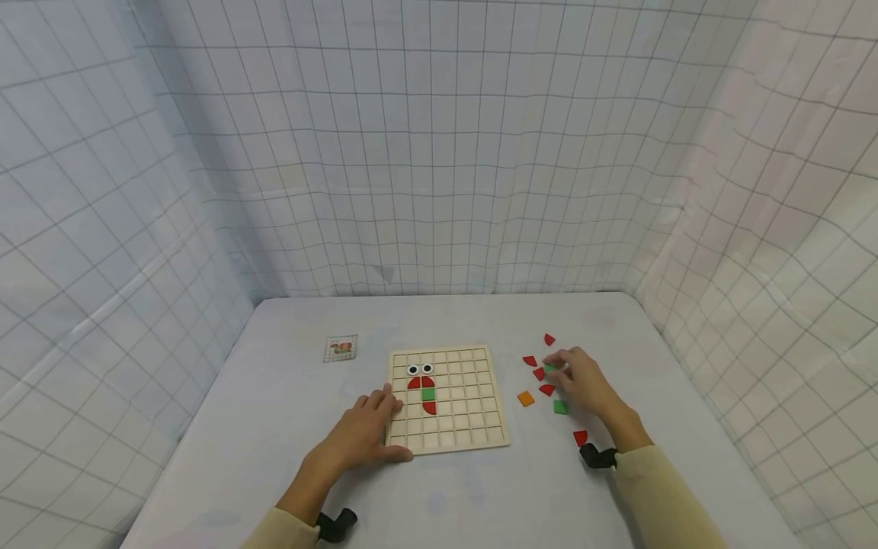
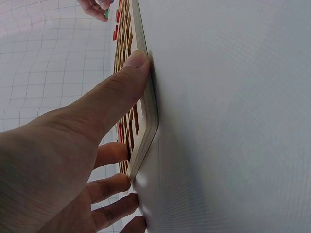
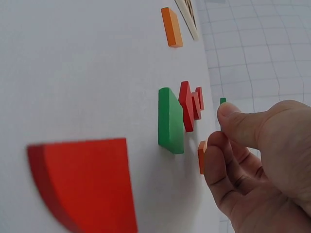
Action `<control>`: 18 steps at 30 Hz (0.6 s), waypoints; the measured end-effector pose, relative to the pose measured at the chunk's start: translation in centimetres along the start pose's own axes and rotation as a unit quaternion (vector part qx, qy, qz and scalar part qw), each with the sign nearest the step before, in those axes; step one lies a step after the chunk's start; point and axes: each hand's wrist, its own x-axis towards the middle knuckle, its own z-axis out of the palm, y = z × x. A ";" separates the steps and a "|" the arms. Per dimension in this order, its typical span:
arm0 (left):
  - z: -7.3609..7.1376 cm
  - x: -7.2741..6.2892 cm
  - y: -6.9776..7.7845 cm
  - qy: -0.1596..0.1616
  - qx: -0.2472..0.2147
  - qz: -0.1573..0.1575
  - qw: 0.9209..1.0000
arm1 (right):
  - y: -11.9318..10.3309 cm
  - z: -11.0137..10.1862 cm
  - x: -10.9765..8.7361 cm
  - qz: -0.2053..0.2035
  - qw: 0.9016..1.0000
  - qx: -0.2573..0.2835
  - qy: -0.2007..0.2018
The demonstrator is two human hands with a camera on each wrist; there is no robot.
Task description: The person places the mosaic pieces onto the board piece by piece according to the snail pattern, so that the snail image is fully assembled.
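My left hand (image 1: 363, 431) rests at the near left corner of a wooden grid board (image 1: 473, 423). Its thumb (image 2: 114, 92) lies over the front rim, while the other fingers touch the left side. On the board are two eye tiles (image 1: 421, 369), several red quarter-circle tiles (image 1: 429, 409) and a green square tile (image 1: 428, 394). To the right of the board, my right hand (image 1: 581, 380) pinches another green square tile (image 3: 223, 101) between thumb and fingertips. Most of that tile is hidden by the fingers. Below the hand lie loose red quarter-circles (image 1: 546, 390).
An orange square tile (image 1: 525, 398) lies between board and right hand. A second loose green square (image 1: 560, 407) and a red quarter-circle (image 1: 580, 438) sit near the right wrist. A small picture card (image 1: 341, 348) lies at the back left. Grid-patterned cloth (image 1: 446, 191) surrounds the table.
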 end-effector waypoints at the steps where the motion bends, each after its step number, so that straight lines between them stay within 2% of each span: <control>1: 0.0 0.0 0.0 0.002 0.002 0.002 1.000 | -0.2 0.1 0.0 -0.003 1.000 0.001 0.002; 5: 0.0 0.0 0.1 0.003 0.002 0.001 1.000 | -0.9 0.2 0.0 -0.012 1.000 0.004 0.000; 10: -0.1 0.0 0.3 -0.003 -0.011 -0.016 1.000 | -1.6 0.3 0.0 -0.014 1.000 0.018 -0.009; 18: -0.2 -0.1 0.4 -0.009 -0.012 -0.021 1.000 | -2.8 1.1 -0.3 -0.054 0.998 0.005 -0.012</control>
